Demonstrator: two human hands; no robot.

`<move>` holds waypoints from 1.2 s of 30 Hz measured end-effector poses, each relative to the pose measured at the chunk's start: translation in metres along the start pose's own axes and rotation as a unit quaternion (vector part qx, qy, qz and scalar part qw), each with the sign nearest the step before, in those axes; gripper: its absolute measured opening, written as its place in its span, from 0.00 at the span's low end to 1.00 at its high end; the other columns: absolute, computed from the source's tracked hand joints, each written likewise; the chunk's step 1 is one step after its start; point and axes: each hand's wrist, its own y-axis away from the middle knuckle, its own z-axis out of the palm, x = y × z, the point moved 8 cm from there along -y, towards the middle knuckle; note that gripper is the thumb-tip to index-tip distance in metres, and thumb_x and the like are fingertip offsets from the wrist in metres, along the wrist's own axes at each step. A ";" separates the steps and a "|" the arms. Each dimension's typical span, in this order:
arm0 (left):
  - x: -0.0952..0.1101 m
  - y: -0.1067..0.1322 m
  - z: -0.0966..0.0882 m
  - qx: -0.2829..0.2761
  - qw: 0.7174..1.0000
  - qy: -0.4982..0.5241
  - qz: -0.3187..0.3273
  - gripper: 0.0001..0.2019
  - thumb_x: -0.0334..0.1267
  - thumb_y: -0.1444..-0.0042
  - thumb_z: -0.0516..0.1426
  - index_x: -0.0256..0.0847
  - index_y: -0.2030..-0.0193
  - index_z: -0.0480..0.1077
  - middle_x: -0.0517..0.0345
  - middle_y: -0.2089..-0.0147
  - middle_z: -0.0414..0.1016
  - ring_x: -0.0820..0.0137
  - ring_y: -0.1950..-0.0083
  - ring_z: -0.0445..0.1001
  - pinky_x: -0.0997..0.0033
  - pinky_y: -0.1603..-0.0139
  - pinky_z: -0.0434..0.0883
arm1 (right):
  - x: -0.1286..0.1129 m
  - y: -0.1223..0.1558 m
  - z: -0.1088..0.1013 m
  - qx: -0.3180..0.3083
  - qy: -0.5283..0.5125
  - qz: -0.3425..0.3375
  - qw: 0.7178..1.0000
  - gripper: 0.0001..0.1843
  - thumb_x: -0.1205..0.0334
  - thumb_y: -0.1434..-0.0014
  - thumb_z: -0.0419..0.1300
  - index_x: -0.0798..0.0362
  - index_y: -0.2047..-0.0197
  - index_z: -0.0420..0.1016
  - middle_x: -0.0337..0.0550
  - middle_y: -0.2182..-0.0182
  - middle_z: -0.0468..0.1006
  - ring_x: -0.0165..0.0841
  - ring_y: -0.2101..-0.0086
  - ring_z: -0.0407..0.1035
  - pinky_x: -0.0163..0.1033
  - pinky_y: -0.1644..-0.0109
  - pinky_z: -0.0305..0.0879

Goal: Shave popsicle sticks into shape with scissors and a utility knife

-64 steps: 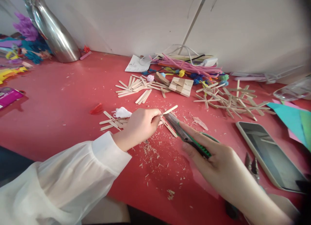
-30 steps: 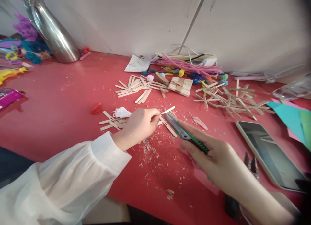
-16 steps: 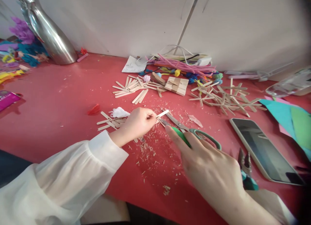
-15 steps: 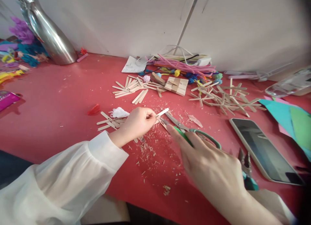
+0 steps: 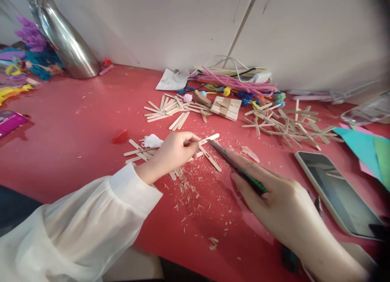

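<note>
My left hand [image 5: 176, 152], in a white sleeve, is closed in a pinch on a thin wooden craft stick [image 5: 211, 137] that points right, just above the red table [image 5: 76, 123]. My right hand [image 5: 280, 204] grips a green utility knife [image 5: 234, 164], and its blade tip reaches up-left to the stick's underside. Another stick [image 5: 211, 158] lies on the table just below the blade. Wood shavings [image 5: 189, 188] are scattered beneath both hands.
A phone [image 5: 338, 192] lies right of my right hand, with pliers [image 5: 318, 202] beside it. Loose sticks [image 5: 170, 107], a glued stick panel [image 5: 227, 107], crossed stick shapes [image 5: 289, 125] and pipe cleaners [image 5: 237, 83] lie further back. A metal vase [image 5: 65, 38] stands far left, coloured paper [image 5: 365, 148] far right.
Half a second ago my right hand lay lower over green-handled scissors. Now it has the knife blade back up at the stick. My left hand has kept its pinch and barely moved.
</note>
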 end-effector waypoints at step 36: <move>0.016 0.007 0.003 0.055 0.988 -0.140 0.045 0.06 0.27 0.46 0.50 0.38 0.72 0.64 0.60 0.78 0.70 0.76 0.78 0.66 0.76 0.77 0.58 | -0.046 0.016 0.006 0.096 0.284 -0.198 0.933 0.24 0.72 0.46 0.50 0.55 0.46 0.71 0.39 0.79 0.72 0.28 0.85 0.63 0.35 0.88 0.46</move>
